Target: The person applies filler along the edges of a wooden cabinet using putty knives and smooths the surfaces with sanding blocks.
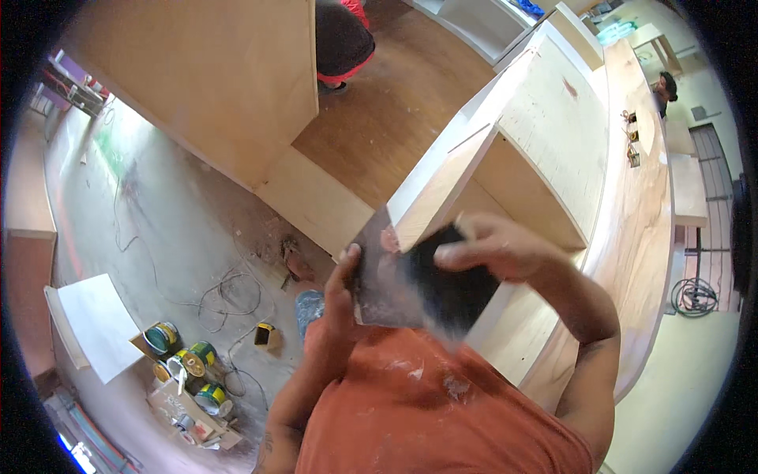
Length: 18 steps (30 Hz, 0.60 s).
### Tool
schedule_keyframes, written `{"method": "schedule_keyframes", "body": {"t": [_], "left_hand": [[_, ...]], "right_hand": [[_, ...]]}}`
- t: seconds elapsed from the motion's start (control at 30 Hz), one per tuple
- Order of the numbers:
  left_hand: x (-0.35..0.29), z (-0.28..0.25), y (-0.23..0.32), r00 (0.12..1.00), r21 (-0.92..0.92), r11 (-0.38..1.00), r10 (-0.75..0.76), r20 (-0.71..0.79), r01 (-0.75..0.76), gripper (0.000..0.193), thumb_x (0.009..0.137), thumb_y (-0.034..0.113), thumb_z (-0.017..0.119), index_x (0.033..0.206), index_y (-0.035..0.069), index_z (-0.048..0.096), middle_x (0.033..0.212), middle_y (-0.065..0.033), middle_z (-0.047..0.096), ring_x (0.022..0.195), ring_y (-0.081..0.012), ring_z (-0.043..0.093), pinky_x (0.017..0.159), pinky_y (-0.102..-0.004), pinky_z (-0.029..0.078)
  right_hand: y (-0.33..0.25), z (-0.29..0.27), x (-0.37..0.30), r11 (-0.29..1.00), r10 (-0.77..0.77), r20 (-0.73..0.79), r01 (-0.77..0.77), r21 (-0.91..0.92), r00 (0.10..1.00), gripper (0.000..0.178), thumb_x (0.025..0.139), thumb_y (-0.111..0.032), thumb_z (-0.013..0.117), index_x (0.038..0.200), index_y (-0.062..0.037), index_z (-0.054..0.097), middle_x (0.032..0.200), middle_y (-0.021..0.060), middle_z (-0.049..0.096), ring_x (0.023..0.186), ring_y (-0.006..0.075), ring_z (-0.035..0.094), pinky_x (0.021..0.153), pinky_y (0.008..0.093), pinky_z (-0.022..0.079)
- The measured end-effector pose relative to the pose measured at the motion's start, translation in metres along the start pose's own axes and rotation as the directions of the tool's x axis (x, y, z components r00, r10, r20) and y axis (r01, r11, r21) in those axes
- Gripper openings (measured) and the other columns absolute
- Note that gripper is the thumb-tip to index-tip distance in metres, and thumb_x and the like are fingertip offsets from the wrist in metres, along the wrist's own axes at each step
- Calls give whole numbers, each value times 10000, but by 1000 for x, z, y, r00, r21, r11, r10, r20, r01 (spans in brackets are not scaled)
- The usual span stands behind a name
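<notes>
In front of my orange shirt, my left hand point(341, 294) grips the edge of a flat grey plate point(379, 288), its thumb on the top face. A pinkish smear, like filler, marks the plate's upper corner. My right hand point(505, 246) is closed on a black flat rectangular piece point(452, 288), with a finger or thumb across its face. The black piece is blurred by motion and overlaps the plate's right side; whether they touch I cannot tell. Just beyond my hands stands an open-fronted wooden cabinet point(545, 182) with a white-edged frame.
A long wooden countertop point(632, 237) curves along the right, with cut-outs holding wires. A large plywood panel point(213, 87) stands at upper left. Paint cans point(199, 357), a white board point(99, 328) and loose cables point(229, 296) lie on the floor. Another person point(344, 43) is beyond the panel.
</notes>
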<state>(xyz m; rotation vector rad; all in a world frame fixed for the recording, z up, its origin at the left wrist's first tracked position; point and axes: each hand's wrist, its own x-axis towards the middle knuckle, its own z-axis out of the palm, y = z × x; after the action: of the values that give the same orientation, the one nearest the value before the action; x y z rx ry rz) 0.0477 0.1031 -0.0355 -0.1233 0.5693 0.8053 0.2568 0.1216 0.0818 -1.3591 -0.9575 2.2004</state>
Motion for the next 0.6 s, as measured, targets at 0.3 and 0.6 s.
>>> {"method": "schedule_keyframes", "body": {"t": [0.3, 0.6], "left_hand": [[-29, -15, 23, 973, 117, 979, 143, 183, -166, 383, 935, 321, 498, 1188, 32, 498, 1066, -116, 589, 924, -261, 596, 806, -375, 504], [-21, 22, 13, 783, 509, 613, 336, 523, -603, 526, 918, 168, 509, 1390, 99, 287, 1323, -129, 424, 1190, -272, 457, 1010, -448, 367]], "right_hand": [[74, -29, -34, 987, -101, -456, 32, -157, 884, 346, 846, -307, 635, 951, 16, 572, 744, 62, 637, 570, 139, 615, 464, 256, 493], [85, 64, -30, 534, -239, -769, 741, 406, 593, 326, 850, -192, 599, 1096, 15, 547, 882, 116, 654, 686, 211, 665, 511, 309, 560]]}}
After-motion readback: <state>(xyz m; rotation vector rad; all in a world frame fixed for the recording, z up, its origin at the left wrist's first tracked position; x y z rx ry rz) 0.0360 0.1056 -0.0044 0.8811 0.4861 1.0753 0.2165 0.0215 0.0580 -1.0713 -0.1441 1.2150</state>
